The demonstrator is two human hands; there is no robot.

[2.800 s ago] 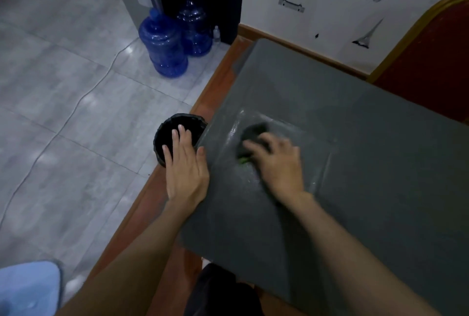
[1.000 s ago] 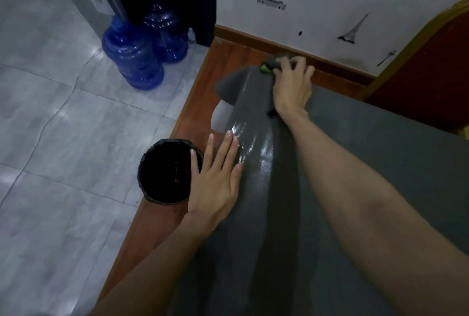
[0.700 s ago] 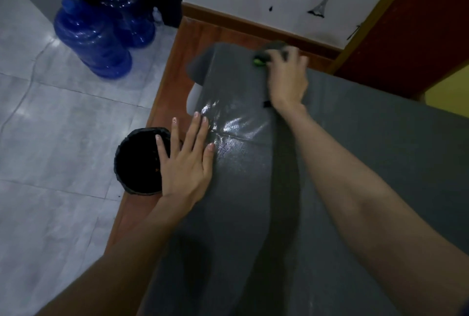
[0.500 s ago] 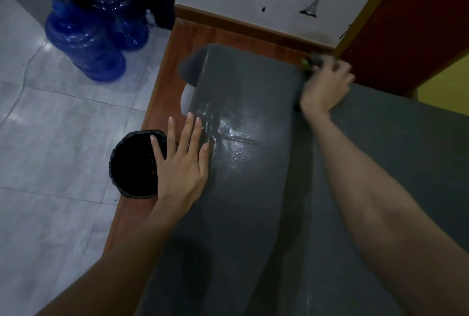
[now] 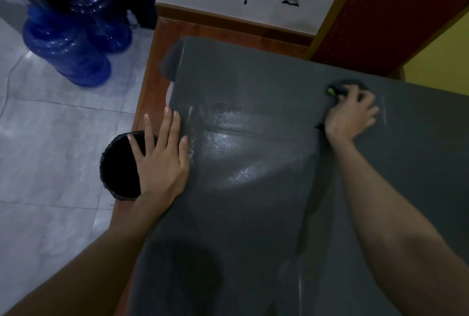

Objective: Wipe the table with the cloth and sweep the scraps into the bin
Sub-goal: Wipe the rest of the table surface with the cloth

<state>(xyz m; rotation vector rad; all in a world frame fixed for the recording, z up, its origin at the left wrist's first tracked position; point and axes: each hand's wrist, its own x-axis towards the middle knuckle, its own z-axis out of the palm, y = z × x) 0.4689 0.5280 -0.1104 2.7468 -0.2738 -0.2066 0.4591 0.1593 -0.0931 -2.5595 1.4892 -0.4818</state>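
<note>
right hand [image 5: 351, 115] moved right | grip pinching 1 cloth [image 5: 338, 87] | left hand [image 5: 162, 161] spread

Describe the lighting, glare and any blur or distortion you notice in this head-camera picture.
Head view: dim overall; pale glare on the wet grey table mat; the right hand and its dark green-edged cloth are motion-blurred; the left hand is sharp; wide-angle bending shows at the edges; the round black bin interior is unreadable.

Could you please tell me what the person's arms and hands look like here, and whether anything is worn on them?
Both forearms are bare as far as the frame shows: no sleeves, gloves, watch or bracelets. The left hand shows no rings, and its fingernails are fairly long and glossy. The right hand also looks unadorned, though it is slightly blurred, so fine details cannot be told.
</note>
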